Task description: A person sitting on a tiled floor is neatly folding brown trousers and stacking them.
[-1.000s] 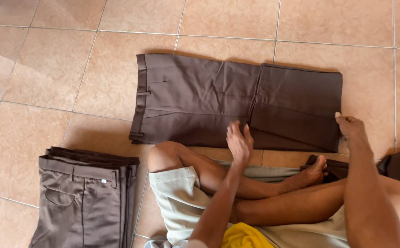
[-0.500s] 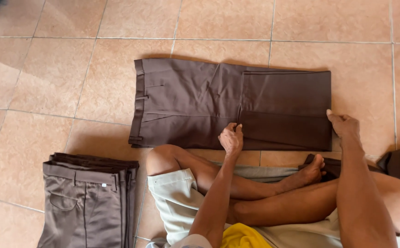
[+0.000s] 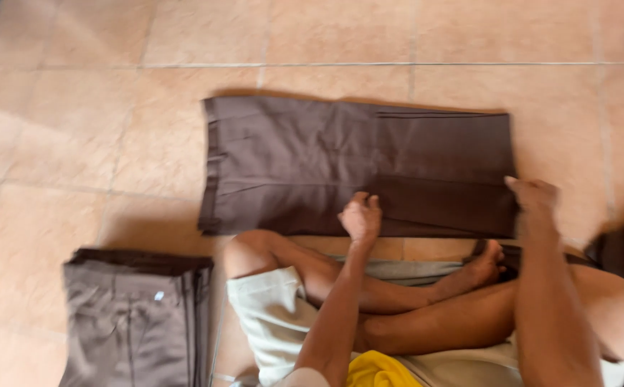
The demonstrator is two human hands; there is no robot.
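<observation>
I sit cross-legged on the tiled floor (image 3: 75, 129) with the folded brown trousers (image 3: 312, 161) spread flat before my knees. My left hand (image 3: 360, 217) rests on their near edge around the middle, fingers curled onto the cloth. My right hand (image 3: 534, 197) grips the right end of the trousers. The two hands are well apart. A stack of folded grey-brown trousers (image 3: 136, 319) lies by my left knee.

The stack of grey trousers (image 3: 136, 322) is blurred, its lower end cut off
</observation>
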